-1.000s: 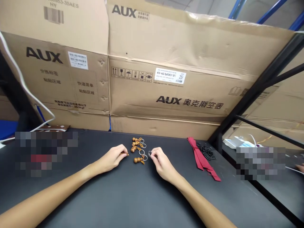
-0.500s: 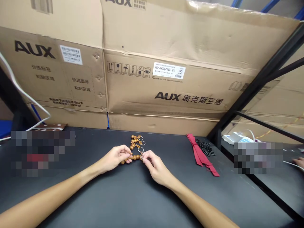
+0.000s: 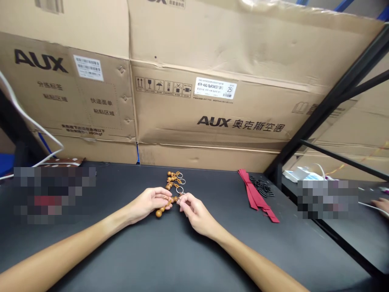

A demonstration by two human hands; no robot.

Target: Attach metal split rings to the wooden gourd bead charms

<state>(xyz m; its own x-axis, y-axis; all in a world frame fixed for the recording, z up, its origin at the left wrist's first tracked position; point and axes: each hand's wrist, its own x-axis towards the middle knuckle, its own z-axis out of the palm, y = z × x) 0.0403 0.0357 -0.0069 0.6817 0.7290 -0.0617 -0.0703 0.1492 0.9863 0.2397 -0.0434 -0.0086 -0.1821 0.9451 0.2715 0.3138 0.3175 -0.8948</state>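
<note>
1. The left hand (image 3: 148,201) and right hand (image 3: 195,211) are together, nearly touching, both pinching one wooden gourd keychain (image 3: 159,213) over the table's middle.
2. Just far of them lie more wooden gourd keychains (image 3: 172,181) with two visible metal key rings (image 3: 180,190); their exact count cannot be told.
3. To the right on the black table (image 3: 212,255), one bundle of red ribbon (image 3: 254,193) lies beside a heap of small black pieces (image 3: 261,187).
4. Along the far edge stand cardboard cartons (image 3: 212,117) printed "AUX"; one white label (image 3: 215,88) reads "KFR-46G/BpR3AES1 (B1)".
5. At far right is a co-worker's hand (image 3: 380,205).
</note>
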